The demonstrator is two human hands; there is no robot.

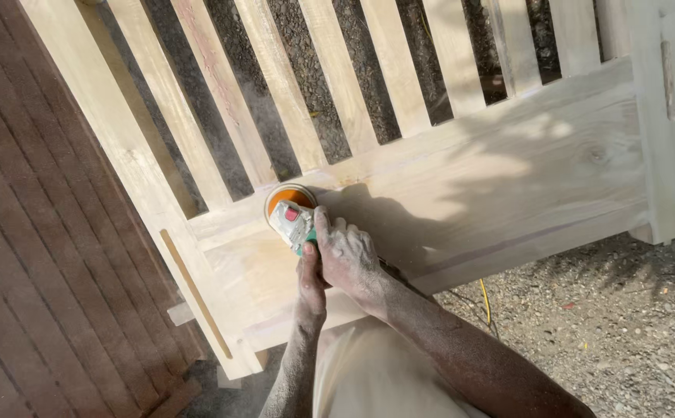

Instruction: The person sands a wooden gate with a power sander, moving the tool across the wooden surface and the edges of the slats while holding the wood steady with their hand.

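Note:
A pale unfinished wooden frame [508, 178] with a wide board and several upright slats lies flat in front of me. On the board's left part sits a small power sander [291, 213] with an orange disc and a white and green body. My right hand [346, 255] grips the sander's body from behind. My left hand [311, 280] sits just under the right one and holds the tool's rear end. Both hands and forearms are dusted with fine sawdust.
Gravel ground [608, 325] lies below and right of the frame, with a thin yellow cord [484, 298] running across it. A dark brown slatted panel [51, 263] fills the left side. A haze of dust hangs over the slats above the sander.

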